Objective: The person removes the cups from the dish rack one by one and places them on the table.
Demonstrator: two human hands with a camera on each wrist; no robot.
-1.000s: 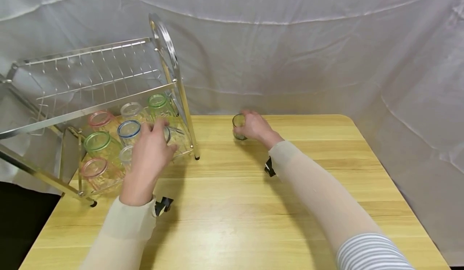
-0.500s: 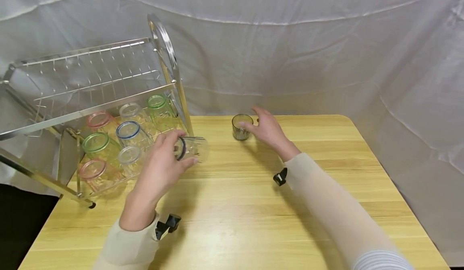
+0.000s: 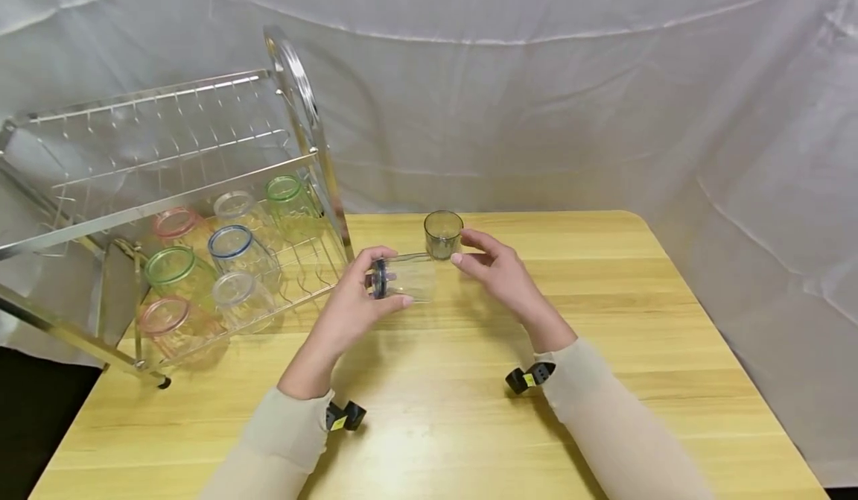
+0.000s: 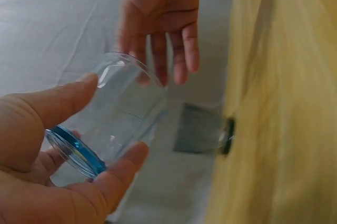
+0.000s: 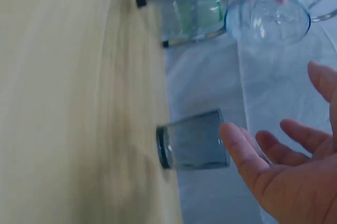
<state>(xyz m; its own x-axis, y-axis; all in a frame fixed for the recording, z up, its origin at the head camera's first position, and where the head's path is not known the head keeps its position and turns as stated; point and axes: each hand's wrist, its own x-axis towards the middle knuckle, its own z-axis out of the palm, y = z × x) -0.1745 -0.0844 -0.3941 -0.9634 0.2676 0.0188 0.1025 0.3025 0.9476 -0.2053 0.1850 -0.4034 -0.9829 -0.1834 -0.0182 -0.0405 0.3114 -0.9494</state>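
Lying sideways, clear blue-rimmed glass (image 3: 404, 278)

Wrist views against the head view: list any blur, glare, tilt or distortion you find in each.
Head view: sharp, evenly lit, soft glare on the table, rack rails bowed by the wide lens. Left wrist view: scene rotated, left hand close and soft, clear glass fairly crisp. Right wrist view: also rotated, right hand and smoky glass slightly blurred, background washed out.
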